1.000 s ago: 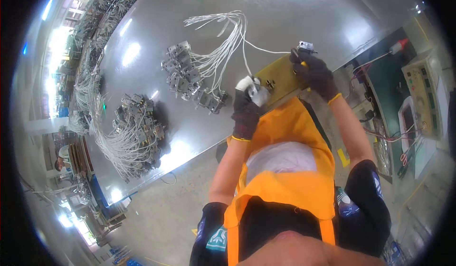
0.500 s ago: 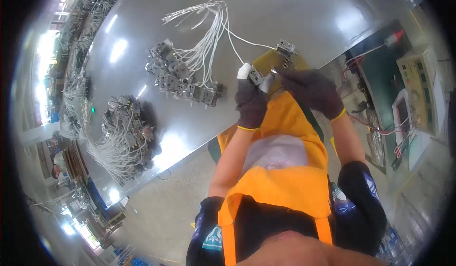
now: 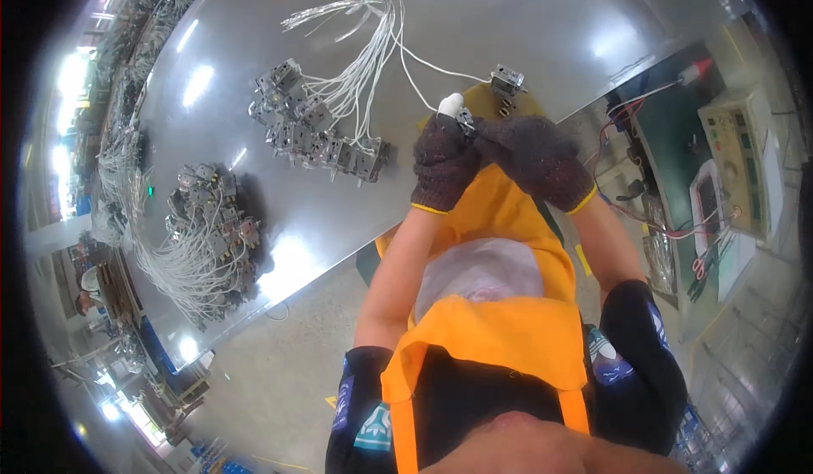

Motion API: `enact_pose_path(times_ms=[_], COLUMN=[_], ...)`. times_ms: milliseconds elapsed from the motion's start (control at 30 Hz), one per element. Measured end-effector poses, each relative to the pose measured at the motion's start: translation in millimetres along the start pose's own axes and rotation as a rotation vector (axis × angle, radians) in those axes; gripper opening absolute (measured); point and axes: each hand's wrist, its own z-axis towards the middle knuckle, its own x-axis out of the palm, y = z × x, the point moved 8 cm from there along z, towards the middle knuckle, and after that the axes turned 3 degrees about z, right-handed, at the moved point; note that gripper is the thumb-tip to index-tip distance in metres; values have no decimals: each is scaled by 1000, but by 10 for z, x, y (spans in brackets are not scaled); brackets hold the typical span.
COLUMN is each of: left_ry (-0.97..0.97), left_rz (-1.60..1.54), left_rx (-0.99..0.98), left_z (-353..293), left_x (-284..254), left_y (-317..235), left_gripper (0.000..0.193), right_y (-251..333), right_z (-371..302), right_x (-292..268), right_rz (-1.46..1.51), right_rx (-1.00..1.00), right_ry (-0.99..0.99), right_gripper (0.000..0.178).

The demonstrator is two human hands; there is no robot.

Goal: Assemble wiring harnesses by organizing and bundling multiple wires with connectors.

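Hands at work over a grey, shiny metal surface (image 3: 525, 21), seen from above. The left hand (image 3: 445, 165), in a dark brown knitted glove with a yellow cuff and a white-covered fingertip, is closed, its fingers gripping a small silver-grey metal unit (image 3: 465, 119) slightly above the centre of the frame; most of this unit is hidden. The right hand (image 3: 544, 162), gloved alike, is curled and meets the left at the unit; its fingertips are covered, so whether it grips anything cannot be told.

Just beyond the hands, a flat dull-yellow board (image 3: 481, 100) lies partly hidden at the edge of the surface. At its far end sits a single boxy silver-grey metal unit (image 3: 507, 79), with small dark parts (image 3: 506, 107) near it. Thin white wires (image 3: 373, 63) curve across the upper centre; one leads to the boxy unit, another towards the left hand. The bundle runs to a heap of silver-grey metal units (image 3: 318, 127) left of the hands. A second heap of similar units (image 3: 213, 216), with its own white wires (image 3: 182, 281), lies at the left of the frame. At the right are a beige control box (image 3: 738, 165) and red-handled scissors (image 3: 699, 268). An orange apron (image 3: 508, 347) occupies the lower centre.
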Motion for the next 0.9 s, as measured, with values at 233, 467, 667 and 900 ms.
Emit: enact_pose_path(times_ms=[233, 467, 667, 900], left_ry=[-128, -44, 32, -24], left_rz=[123, 65, 195, 77], left_rx=[150, -8, -77, -36], left_z=[16, 73, 67, 20], left_x=[-98, 4, 41, -198], left_y=[-171, -58, -6, -304], left_gripper=[46, 37, 54, 40], right_y=[-25, 137, 141, 94], right_z=[23, 91, 87, 147], right_x=[15, -26, -13, -22], right_rz=[-115, -355, -310, -205], right_rx=[-24, -111, -111, -17], right_ry=[-42, -125, -67, 111], right_gripper=[18, 14, 14, 20])
